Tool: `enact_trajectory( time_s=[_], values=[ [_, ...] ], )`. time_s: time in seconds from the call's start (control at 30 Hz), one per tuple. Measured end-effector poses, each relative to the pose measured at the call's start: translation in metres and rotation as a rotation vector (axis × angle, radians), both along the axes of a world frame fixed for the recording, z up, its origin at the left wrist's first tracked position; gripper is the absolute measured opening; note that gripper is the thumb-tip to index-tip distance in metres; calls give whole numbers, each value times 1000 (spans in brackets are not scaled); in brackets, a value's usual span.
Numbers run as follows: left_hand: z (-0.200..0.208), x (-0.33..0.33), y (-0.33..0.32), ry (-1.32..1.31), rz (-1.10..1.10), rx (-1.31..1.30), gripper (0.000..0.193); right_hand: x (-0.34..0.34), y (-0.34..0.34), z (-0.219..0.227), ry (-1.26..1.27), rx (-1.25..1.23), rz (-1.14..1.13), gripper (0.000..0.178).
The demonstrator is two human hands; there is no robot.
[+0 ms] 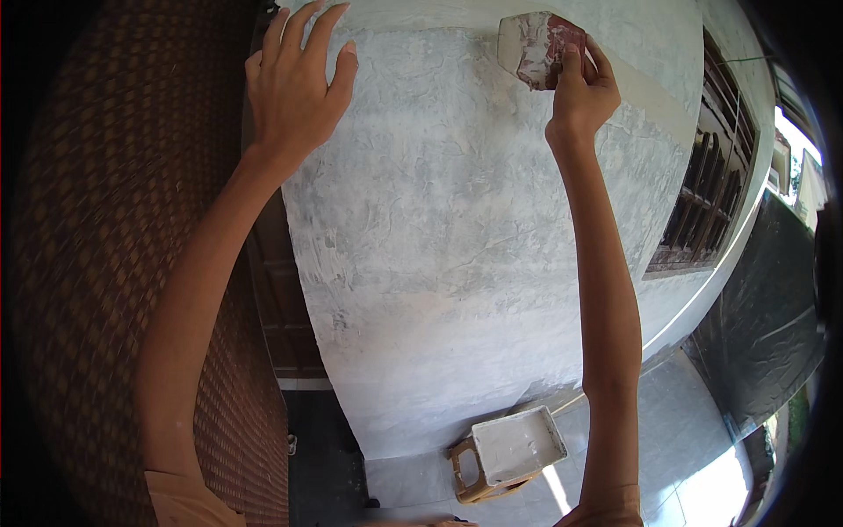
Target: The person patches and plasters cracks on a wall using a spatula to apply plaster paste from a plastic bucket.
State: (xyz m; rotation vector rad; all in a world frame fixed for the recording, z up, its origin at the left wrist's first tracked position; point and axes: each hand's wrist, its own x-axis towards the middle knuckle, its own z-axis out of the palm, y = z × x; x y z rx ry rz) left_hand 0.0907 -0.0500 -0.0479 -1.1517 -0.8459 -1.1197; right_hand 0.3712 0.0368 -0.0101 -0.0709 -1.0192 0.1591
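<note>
High on the right, my right hand [586, 95] grips a reddish putty spreader [536, 54]. White putty is smeared over its face, and it is held up close to or against the wall; I cannot tell if it touches. My left hand [303, 83] is raised at the upper left with its fingers spread, near the wall's left edge, and it holds nothing. Between my arms stretches the wall [439, 202], coated in patchy white and grey putty with rough trowel marks.
A tray of white putty [518, 448] sits on a yellow-brown stool [468, 468] by the wall's foot. Woven brown matting [114, 263] rises close at my left, beside a dark doorway [279, 290]. A barred window [707, 193] and black sheeting [768, 307] are at the right.
</note>
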Motion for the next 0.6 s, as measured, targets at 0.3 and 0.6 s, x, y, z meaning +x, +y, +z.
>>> enact_trajectory(
  time_s=[0.3,0.6],
  values=[
    [-58,115,-25,-171,12,-267,50,101,6,-83,-178,-136,165,36],
    [-194,207,10,-247,-69,-447,48,218,-28,-229,-318,-578,65,35]
  ],
)
